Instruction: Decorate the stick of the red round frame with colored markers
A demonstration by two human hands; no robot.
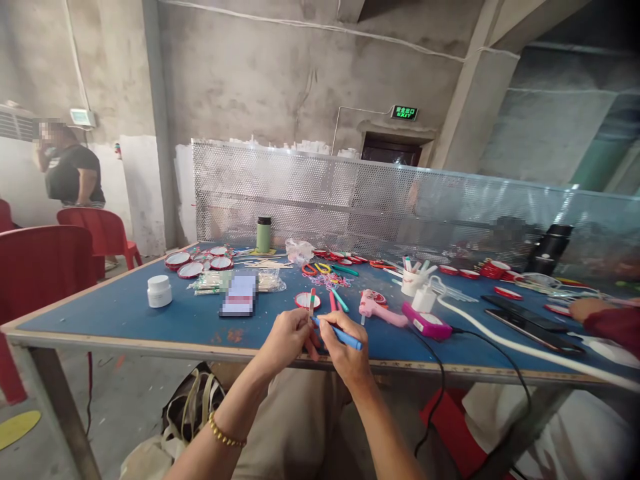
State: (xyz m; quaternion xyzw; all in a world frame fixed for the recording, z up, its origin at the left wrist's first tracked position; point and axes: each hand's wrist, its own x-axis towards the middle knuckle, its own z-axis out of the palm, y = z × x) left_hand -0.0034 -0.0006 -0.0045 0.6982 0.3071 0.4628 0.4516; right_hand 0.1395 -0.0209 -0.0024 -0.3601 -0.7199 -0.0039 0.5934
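Note:
My left hand (pixel 287 337) is closed around a thin coloured stick (pixel 312 301) that stands upright, with red and green on it. My right hand (pixel 345 347) is closed on a blue pen-like tool (pixel 345 337), its tip touching the stick near my left fingers. Both hands hover at the front edge of the blue table (pixel 130 313). A gold bead bracelet (pixel 225 433) circles my left wrist. Just beyond my hands lie a small round red-rimmed disc (pixel 304 300) and more coloured sticks (pixel 338 300).
A pink glue gun (pixel 377 308), a pink box with a black cable (pixel 427 324), a white jar (pixel 159 291), a green flask (pixel 263 235) and red-rimmed discs (pixel 193 261) sit on the table. Another person's hand (pixel 587 308) rests at right by phones (pixel 530 320). Red chairs (pixel 45 267) stand left; a person stands far left.

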